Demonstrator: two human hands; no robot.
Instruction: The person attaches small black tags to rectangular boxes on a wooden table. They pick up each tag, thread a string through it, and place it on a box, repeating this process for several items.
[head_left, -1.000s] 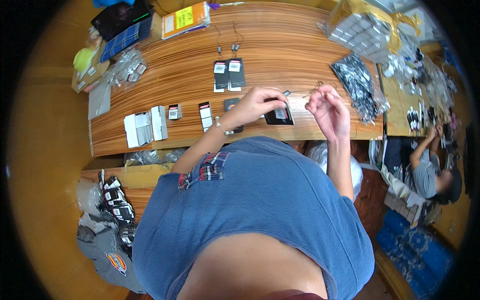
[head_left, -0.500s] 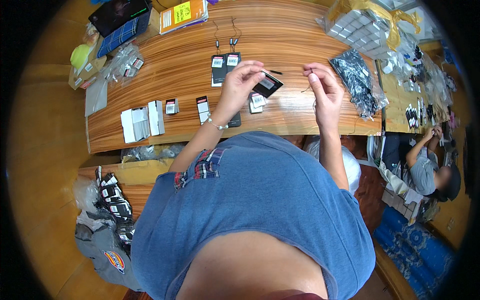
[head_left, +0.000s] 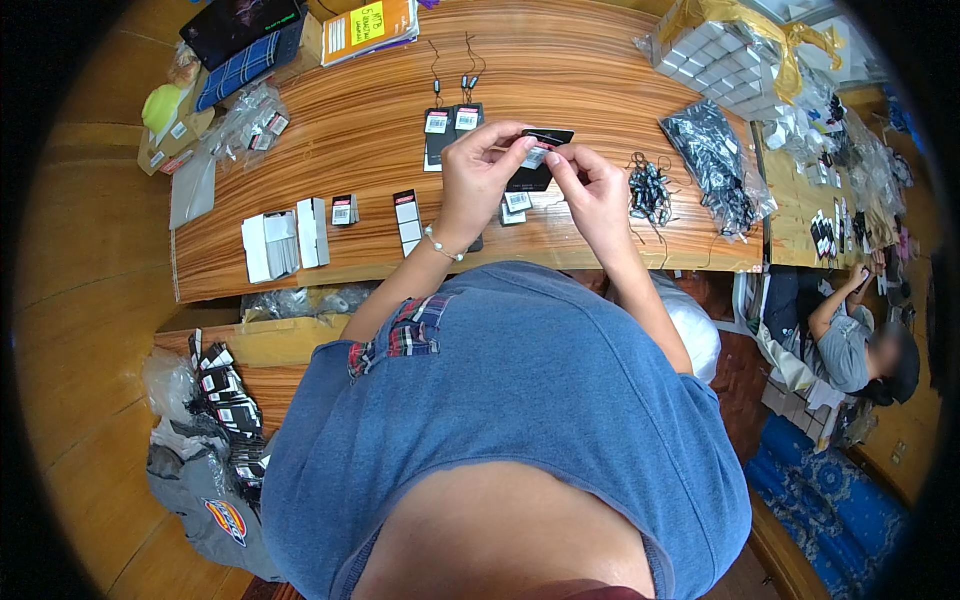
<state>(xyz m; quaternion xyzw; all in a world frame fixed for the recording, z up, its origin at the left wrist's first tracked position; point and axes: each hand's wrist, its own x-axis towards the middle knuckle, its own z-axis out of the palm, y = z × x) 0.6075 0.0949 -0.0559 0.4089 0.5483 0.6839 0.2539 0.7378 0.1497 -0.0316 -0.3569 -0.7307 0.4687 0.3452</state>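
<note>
My left hand [head_left: 482,180] pinches a black hang tag [head_left: 529,181] with a white barcode sticker, holding it up over the table. My right hand [head_left: 600,200] meets it at the tag's upper part, thumb and finger pressed together. The thin black tag string that hand carried is mostly hidden by the fingers now. Beyond my left hand lie black hang tags [head_left: 438,145] with strings attached, stretched away from me. A small stack of barcode tags [head_left: 514,205] sits just below the held tag. To the right of my right hand is a heap of black tag strings [head_left: 651,188].
White card stacks [head_left: 270,250], a barcode sticker stack [head_left: 344,211] and a narrow tag strip [head_left: 407,222] are on the left. A plastic bag of black strings [head_left: 708,160] and a box of small white packs [head_left: 715,65] stand right. Another person [head_left: 850,340] works at far right.
My right hand has moved left from above the string heap to the tag, uncovering the heap. The tag has been turned more upright in my left hand.
</note>
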